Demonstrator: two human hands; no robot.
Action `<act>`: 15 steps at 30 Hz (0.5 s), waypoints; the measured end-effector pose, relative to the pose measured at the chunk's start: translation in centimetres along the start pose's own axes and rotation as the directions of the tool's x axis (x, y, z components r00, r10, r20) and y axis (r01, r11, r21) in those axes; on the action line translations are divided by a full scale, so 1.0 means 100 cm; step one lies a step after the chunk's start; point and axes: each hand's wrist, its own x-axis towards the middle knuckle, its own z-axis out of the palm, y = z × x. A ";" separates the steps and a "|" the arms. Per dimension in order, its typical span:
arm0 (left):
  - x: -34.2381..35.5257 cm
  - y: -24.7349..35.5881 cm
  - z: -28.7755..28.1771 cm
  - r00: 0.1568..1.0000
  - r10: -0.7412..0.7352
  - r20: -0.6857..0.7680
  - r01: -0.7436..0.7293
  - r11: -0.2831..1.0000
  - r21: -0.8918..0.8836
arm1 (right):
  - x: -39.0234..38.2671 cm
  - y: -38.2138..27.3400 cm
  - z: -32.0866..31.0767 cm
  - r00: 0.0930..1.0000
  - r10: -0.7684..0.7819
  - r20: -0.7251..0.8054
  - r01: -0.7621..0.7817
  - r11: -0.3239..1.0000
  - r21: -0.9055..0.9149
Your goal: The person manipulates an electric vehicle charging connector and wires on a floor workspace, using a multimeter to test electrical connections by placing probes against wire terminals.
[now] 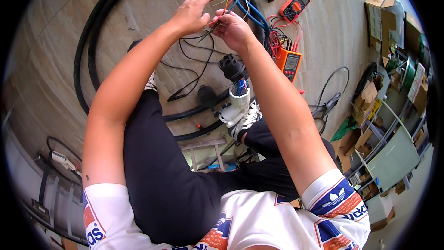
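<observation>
Above the tiled floor, my right hand (pixel 233 30) is closed in a pinch on thin wires beside a small red piece, whose kind I cannot make out. Yellow, red and blue wires (pixel 230 1) fan down to it from the stripped end of a thick black cable (pixel 95 23). Just to the left, my left hand (pixel 190 15) has its fingers stretched out and its thumb apart, close to the wires. Below my hands, a round black connector (pixel 232 67) with blue wires stands out of a white plug housing (pixel 238 104).
An orange multimeter (pixel 295 5) and an orange meter with a lit screen (pixel 290 65) lie at the right with red leads. A thin black lead (pixel 196 76) loops across the floor. Cardboard boxes (pixel 381 25) and a metal rack (pixel 393 153) stand far right.
</observation>
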 end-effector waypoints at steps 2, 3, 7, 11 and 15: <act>0.003 -0.002 0.005 0.998 0.053 0.030 -0.055 0.996 0.069 | -0.002 -0.003 0.002 1.000 0.014 0.014 -0.014 1.000 0.023; 0.006 -0.002 0.004 0.995 0.032 0.094 -0.038 0.997 0.061 | -0.005 -0.004 0.004 1.000 0.025 -0.005 -0.024 0.997 0.076; 0.019 0.002 -0.012 0.938 -0.158 0.308 0.211 0.966 -0.149 | -0.008 -0.007 -0.008 0.997 0.059 0.054 -0.071 0.960 0.272; -0.008 -0.014 -0.039 0.994 -0.071 0.084 0.084 0.983 -0.164 | -0.010 -0.009 -0.014 0.991 0.050 0.123 -0.081 0.962 0.262; -0.013 0.007 -0.095 0.878 -0.345 0.333 0.457 0.812 -0.364 | -0.009 0.000 -0.008 0.993 -0.029 -0.118 0.016 0.994 -0.109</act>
